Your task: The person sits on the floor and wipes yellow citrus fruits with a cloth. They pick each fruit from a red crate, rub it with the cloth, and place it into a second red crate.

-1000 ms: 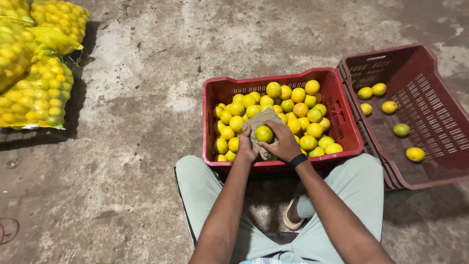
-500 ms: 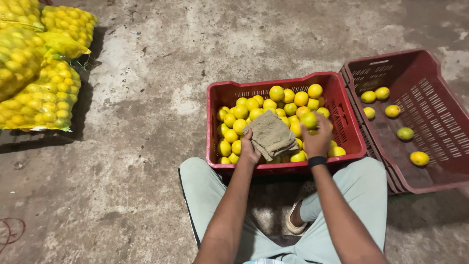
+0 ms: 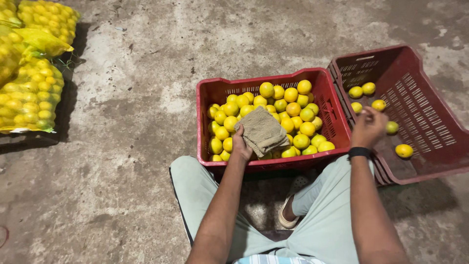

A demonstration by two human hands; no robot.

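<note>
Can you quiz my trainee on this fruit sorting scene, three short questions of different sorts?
1. True or false: the left hand holds a folded cloth over the full crate.
2. Where is the right hand? A) over the side crate B) on the net sacks C) on the floor
3. Fill in: the right wrist wears a black ____.

Key:
1. True
2. A
3. Band
</note>
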